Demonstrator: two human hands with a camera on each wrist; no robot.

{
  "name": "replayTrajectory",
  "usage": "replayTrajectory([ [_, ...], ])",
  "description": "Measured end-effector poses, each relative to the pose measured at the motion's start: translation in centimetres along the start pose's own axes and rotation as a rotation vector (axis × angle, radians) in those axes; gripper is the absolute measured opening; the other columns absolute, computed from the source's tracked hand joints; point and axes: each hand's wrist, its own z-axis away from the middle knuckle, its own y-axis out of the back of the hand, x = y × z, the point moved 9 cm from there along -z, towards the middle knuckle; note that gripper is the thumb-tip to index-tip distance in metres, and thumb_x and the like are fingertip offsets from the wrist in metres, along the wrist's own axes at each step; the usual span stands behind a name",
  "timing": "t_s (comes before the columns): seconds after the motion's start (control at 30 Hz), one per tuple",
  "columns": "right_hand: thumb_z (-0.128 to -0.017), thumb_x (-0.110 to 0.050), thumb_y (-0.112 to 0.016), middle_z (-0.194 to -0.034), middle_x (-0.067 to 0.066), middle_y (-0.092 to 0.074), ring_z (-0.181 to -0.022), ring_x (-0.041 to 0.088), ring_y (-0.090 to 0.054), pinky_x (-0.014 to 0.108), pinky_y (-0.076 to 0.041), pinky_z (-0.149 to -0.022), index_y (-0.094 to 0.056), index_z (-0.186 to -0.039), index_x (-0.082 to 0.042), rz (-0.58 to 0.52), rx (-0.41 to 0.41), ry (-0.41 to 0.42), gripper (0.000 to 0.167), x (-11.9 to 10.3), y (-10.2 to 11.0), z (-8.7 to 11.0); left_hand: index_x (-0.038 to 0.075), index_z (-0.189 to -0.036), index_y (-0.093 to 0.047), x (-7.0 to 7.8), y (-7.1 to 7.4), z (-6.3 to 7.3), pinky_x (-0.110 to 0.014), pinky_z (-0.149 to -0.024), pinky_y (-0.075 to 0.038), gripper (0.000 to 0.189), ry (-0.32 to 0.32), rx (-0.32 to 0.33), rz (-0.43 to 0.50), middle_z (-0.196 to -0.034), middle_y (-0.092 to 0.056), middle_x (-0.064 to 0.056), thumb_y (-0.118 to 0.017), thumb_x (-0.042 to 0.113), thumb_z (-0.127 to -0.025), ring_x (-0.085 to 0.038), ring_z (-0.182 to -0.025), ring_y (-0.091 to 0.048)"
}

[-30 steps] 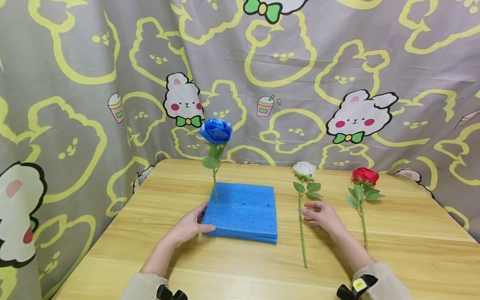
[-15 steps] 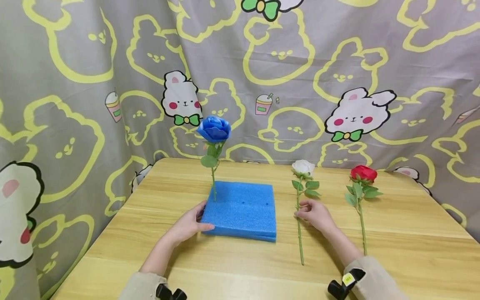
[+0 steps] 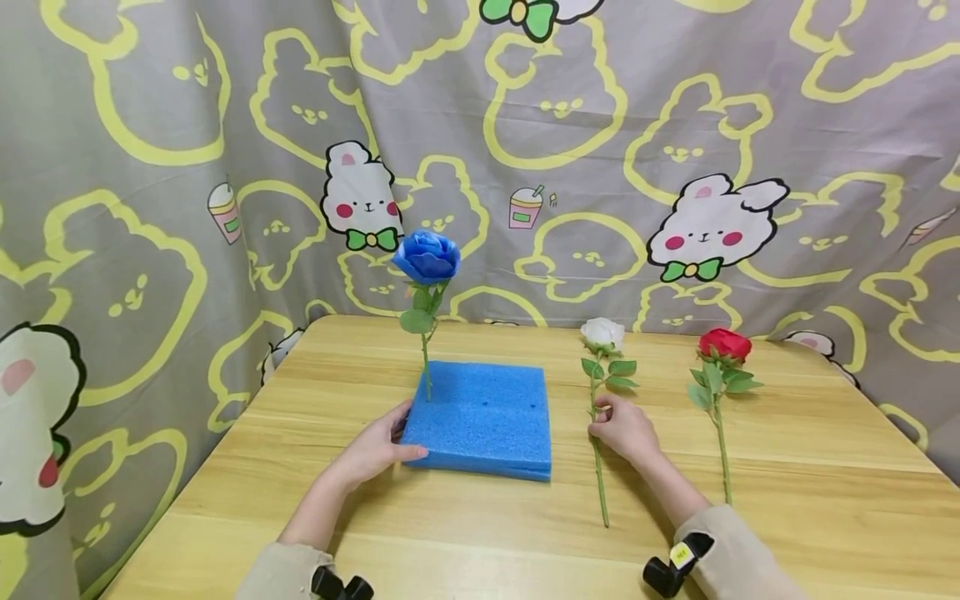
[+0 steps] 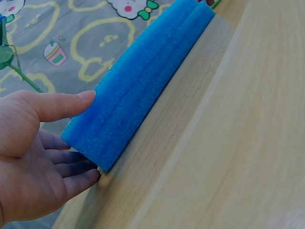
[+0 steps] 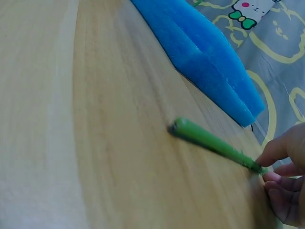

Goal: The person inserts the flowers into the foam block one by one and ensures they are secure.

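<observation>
A blue foam block lies on the table, with a blue rose standing upright in its left part. My left hand holds the block at its front left corner. In the left wrist view, the thumb lies against the block's upper edge and the other fingers reach along its end. To the right of the block is a white rose, flower end away from me. My right hand pinches its stem between thumb and fingers. The stem's cut end points toward the right wrist camera.
A red rose lies on the wooden table to the right of my right hand. Two small dark holes mark the foam's top. Behind the table hangs a grey curtain with yellow cartoon outlines.
My right hand has moved slightly left from beside the white rose onto its stem and now pinches it. The left hand stays on the foam block.
</observation>
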Motion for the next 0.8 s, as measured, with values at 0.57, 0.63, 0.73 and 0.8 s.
replayTrajectory([
  [0.57,-0.075,0.0,-0.06,-0.065,0.003,-0.058,-0.045,0.013,-0.054,0.028,-0.048,-0.045,-0.054,-0.116,0.011,-0.088,-0.03,-0.014,0.043,-0.47,0.11,0.39,-0.009,-0.143,-0.018,-0.61,-0.04,-0.17,-0.052,-0.107,-0.02,0.088,0.005,-0.002,-0.003,-0.147,-0.02,-0.028,-0.073,0.016,-0.079,-0.042,-0.133,-0.022],
  [0.63,-0.074,0.001,-0.06,-0.065,0.003,-0.058,-0.045,0.013,-0.054,0.028,-0.049,-0.044,-0.054,-0.117,0.011,-0.088,-0.028,-0.013,0.044,-0.55,0.13,0.43,-0.01,-0.143,-0.018,-0.46,-0.02,-0.11,-0.052,-0.107,-0.021,0.087,0.002,-0.002,-0.006,-0.147,-0.02,-0.029,-0.072,0.015,-0.08,-0.043,-0.133,-0.023],
  [0.73,-0.074,-0.001,-0.061,-0.066,0.003,-0.059,-0.044,0.013,-0.054,0.028,-0.048,-0.046,-0.054,-0.116,0.01,-0.059,-0.023,-0.018,0.044,-0.63,0.2,0.41,-0.01,-0.143,-0.019,-0.25,-0.01,-0.04,-0.052,-0.107,-0.021,0.086,0.0,0.003,-0.003,-0.147,-0.02,-0.029,-0.072,0.014,-0.08,-0.042,-0.133,-0.023],
  [0.8,-0.074,-0.004,-0.063,-0.066,0.003,-0.06,-0.044,0.013,-0.053,0.029,-0.046,-0.048,-0.055,-0.114,0.009,-0.026,-0.021,-0.02,0.042,-0.67,0.24,0.3,-0.01,-0.143,-0.019,-0.17,-0.04,-0.03,-0.052,-0.107,-0.021,0.086,-0.001,0.003,0.0,-0.147,-0.021,-0.029,-0.072,0.012,-0.08,-0.042,-0.133,-0.024],
])
